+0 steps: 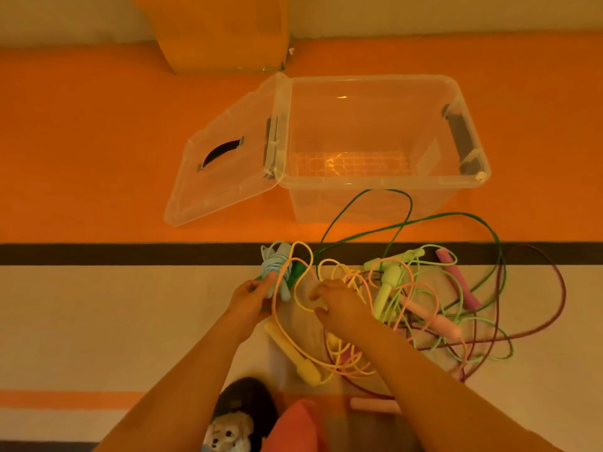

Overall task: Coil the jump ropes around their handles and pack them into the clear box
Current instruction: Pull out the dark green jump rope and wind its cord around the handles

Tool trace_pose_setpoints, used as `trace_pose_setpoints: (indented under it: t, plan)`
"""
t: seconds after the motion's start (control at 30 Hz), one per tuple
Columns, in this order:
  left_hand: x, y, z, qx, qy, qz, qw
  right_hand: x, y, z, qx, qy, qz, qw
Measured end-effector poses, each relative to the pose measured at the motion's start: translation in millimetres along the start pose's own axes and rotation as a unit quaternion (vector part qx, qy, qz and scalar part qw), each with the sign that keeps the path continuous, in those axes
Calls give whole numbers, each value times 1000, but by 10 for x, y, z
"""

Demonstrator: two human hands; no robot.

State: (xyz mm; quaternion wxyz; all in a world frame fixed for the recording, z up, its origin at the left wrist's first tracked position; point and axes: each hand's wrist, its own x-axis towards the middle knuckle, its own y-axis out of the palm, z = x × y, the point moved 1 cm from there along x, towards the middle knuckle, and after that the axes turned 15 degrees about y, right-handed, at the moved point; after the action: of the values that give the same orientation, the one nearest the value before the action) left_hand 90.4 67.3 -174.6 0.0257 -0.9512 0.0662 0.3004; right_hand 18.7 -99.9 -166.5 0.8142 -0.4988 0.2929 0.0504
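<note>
A clear box (385,184) stands open on the orange floor, its lid (225,158) leaning at its left side. In front of it lies a tangle of jump ropes: green rope (408,223), pale green handles (385,288), pink handles (434,318), magenta handles (456,275), yellow handle (293,357). My left hand (251,298) grips a light blue coiled rope bundle (275,265) with green handles beside it. My right hand (339,305) rests on the yellow cord (342,275), fingers curled around strands.
An orange pillar (222,31) rises behind the box. A dark stripe (130,254) crosses the floor between orange and cream areas. A slipper with a plush bear (235,425) and a pink knee (300,425) sit at the bottom.
</note>
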Motion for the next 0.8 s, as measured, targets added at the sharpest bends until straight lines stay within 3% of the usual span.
trace_pose_setpoints:
  t: [0.13,0.33,0.53,0.7,0.8]
  plan:
    - [108,-64,-38,-40,10,24,999,158,-62,55,-12,-14,-51,999]
    - [299,-184,-75,-113,25,-29,993,628,-88,202,46,-51,-79,994]
    - [362,-249,-36,-146,33,-29,988,820,53,202,9,32,-24,999]
    - [457,-251,-59,-200,31,-40,978,905,-15,290,-81,38,-123,988]
    - [488,-252,-104,-200,34,-26,979,1011,-23,373,-82,-11,-111,990]
